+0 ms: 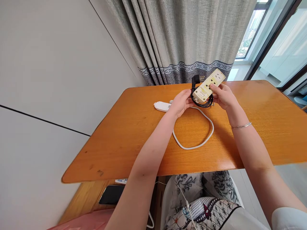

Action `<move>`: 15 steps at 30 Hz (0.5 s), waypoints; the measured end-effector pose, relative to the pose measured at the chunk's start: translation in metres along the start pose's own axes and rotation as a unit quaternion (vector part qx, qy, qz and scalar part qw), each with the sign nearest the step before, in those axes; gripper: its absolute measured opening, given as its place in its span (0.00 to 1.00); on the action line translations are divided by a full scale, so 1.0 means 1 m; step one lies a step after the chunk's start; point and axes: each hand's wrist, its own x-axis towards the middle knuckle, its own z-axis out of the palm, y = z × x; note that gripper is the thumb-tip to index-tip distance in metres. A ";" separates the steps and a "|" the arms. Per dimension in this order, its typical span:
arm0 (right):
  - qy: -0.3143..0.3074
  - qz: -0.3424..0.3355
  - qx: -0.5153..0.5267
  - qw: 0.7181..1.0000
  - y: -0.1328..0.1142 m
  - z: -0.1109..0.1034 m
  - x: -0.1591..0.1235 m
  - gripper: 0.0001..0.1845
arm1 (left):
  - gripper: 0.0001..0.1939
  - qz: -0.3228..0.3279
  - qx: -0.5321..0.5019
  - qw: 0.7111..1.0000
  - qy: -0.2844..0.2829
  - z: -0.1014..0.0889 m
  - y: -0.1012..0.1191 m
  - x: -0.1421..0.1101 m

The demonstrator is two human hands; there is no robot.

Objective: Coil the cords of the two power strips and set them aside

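Above the far part of the wooden table, a cream power strip (209,85) is tilted up to the right, its socket face toward me. My right hand (223,95) grips its right side, thumb on the face. A coiled black cord (208,103) hangs under the strip, and its black plug (196,80) sticks up at the left. My left hand (182,101) has its fingers at the cord coil by the strip's lower left end. Behind my left wrist a white power strip (162,106) lies on the table, partly hidden, with a white cord (193,148) looping toward me.
The orange-brown wooden table (115,143) has rounded corners. A grey curtain (192,35) hangs behind it, and a white panelled wall (43,70) stands at the left. Below the near edge a dark phone (111,195) lies on a wooden surface. Glass doors are at the right.
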 end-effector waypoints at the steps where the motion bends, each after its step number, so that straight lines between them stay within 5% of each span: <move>1: 0.018 -0.005 0.001 1.000 0.002 -0.004 0.003 0.35 | 0.12 -0.002 0.013 1.000 -0.003 -0.001 -0.002 0.001; 5: 0.139 -0.028 0.006 0.990 0.009 -0.032 0.019 0.26 | 0.16 -0.005 0.147 0.989 -0.031 -0.005 -0.006 0.003; 7: 0.220 -0.042 0.005 0.975 0.010 -0.052 0.025 0.22 | 0.15 0.019 0.278 0.959 -0.054 -0.006 -0.007 0.002; 11: 0.362 -0.050 0.002 0.931 0.012 -0.095 0.031 0.22 | 0.20 0.045 0.539 0.829 -0.146 -0.005 -0.012 -0.002; 15: 0.434 -0.051 0.002 0.899 0.024 -0.130 0.033 0.25 | 0.24 0.027 0.679 0.699 -0.224 -0.002 -0.025 -0.005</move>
